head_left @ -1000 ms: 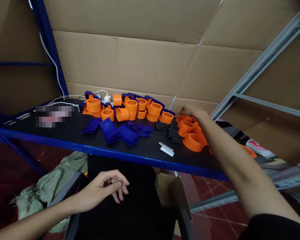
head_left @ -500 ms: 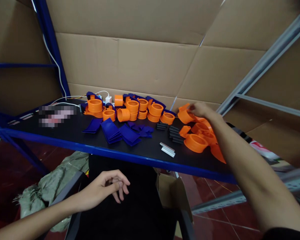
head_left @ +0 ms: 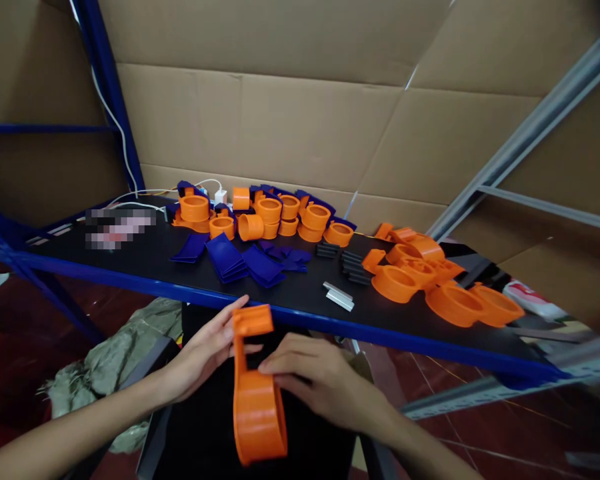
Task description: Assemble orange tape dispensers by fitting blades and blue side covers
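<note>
Now both hands hold one orange plastic part [head_left: 257,393] below the front edge of the black table [head_left: 145,263]. Fingers of the left hand [head_left: 207,350] are closed on its upper end, and the right hand [head_left: 320,380] presses its fingers on the middle. On the table lie about six flat orange parts [head_left: 433,277] at the right, about nine orange rings [head_left: 275,217] at the back, several blue pieces [head_left: 240,260], two groups of black pieces [head_left: 347,263] and two small grey bars [head_left: 339,297].

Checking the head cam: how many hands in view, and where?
2. Left hand and right hand are both below the shelf edge, gripping one orange part between them. No co-worker's hands visible.
</note>
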`<control>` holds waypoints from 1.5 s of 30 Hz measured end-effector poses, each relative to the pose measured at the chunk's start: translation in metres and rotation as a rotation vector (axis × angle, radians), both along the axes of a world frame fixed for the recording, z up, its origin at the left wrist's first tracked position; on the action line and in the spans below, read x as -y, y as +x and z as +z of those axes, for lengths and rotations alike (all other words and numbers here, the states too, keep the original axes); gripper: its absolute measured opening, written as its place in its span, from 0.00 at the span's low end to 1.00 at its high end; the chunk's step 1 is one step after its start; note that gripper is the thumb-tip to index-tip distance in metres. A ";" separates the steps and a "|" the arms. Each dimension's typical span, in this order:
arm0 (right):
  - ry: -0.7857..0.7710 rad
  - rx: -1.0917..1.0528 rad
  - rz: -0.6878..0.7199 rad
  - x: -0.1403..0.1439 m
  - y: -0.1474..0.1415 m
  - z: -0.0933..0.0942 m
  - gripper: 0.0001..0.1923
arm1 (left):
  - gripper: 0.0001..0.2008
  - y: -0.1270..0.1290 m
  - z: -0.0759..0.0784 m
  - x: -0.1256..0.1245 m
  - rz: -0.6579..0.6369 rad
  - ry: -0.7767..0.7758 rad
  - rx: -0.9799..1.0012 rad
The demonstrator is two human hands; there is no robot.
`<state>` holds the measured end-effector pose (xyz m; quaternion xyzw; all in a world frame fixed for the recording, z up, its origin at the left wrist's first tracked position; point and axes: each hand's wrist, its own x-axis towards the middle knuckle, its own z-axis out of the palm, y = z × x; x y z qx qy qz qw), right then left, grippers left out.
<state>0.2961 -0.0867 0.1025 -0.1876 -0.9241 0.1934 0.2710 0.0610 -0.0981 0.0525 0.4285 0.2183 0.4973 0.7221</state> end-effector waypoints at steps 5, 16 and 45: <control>0.068 0.097 -0.193 -0.004 0.021 -0.004 0.14 | 0.17 0.001 0.001 0.000 0.118 -0.067 -0.174; 0.495 0.370 -0.916 -0.058 0.094 -0.024 0.17 | 0.18 0.012 -0.007 0.006 -0.018 -0.107 -0.296; -0.028 0.024 -0.415 -0.014 0.001 -0.005 0.09 | 0.20 0.010 -0.001 0.008 -0.119 -0.017 -0.277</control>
